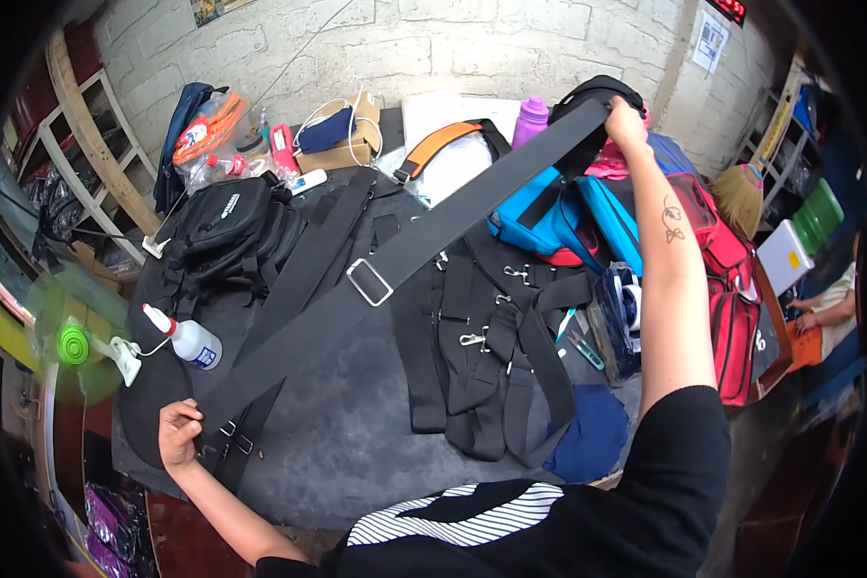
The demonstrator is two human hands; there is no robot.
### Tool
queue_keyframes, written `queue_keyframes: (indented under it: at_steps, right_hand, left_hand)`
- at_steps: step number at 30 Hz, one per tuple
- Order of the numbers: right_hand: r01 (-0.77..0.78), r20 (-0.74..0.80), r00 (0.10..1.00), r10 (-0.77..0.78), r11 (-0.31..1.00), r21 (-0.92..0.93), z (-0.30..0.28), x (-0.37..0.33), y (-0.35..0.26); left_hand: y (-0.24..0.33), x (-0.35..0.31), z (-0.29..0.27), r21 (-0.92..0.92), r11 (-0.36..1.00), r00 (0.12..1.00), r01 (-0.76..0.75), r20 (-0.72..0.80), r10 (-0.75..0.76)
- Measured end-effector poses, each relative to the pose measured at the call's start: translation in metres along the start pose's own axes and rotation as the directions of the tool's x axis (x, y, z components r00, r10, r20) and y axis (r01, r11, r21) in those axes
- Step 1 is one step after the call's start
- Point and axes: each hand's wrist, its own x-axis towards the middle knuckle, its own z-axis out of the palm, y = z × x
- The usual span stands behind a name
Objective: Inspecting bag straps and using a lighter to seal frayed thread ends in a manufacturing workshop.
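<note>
A wide black webbing strap (472,207) stretches diagonally over the table between my two hands. My right hand (627,125) is raised at the far right, closed round the strap's upper end. At the near left, my left hand (179,434) has its fingers curled at the strap's lower end. A silver rectangular buckle (370,282) sits midway along the strap. Beneath it, more black straps (482,385) with metal snap hooks (473,339) lie in a loose pile on the dark table (328,424). Small metal buckles (236,435) lie near my left hand.
A white bottle with a red nozzle (188,339) stands at left, beside a small green fan (72,342). Black bags (229,217), a blue bag (530,207), a purple bottle (530,120) and red bags (732,289) crowd the edges. Thread snips (586,351) lie at right. Another person's hand (805,319) shows far right.
</note>
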Motion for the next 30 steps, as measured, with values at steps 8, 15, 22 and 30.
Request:
queue_keyframes:
  at_steps: [8, 15, 22, 30]
  right_hand:
    - [-0.419, 0.069, 0.907, 0.415, 0.874, 0.248, -0.002, 0.055, 0.032]
    - [0.292, 0.241, 0.944, -0.225, 0.911, -0.291, 0.024, -0.015, 0.024]
    - [0.461, 0.413, 0.128, -0.902, 0.423, 0.78, 0.043, -0.289, -0.156]
    - [0.411, 0.374, 0.128, -0.918, 0.393, 0.823, 0.068, -0.279, -0.162]
  left_hand:
    - [-0.001, 0.038, 0.056, 0.142, 0.958, 0.931, 0.251, 0.237, -0.279]
    - [-0.009, 0.062, 0.125, 0.106, 0.933, 0.884, 0.345, 0.298, -0.361]
    - [-0.008, 0.069, 0.141, -0.003, 0.934, 0.876, 0.358, 0.348, -0.335]
    - [0.008, 0.051, 0.11, -0.009, 0.949, 0.922, 0.316, 0.24, -0.304]
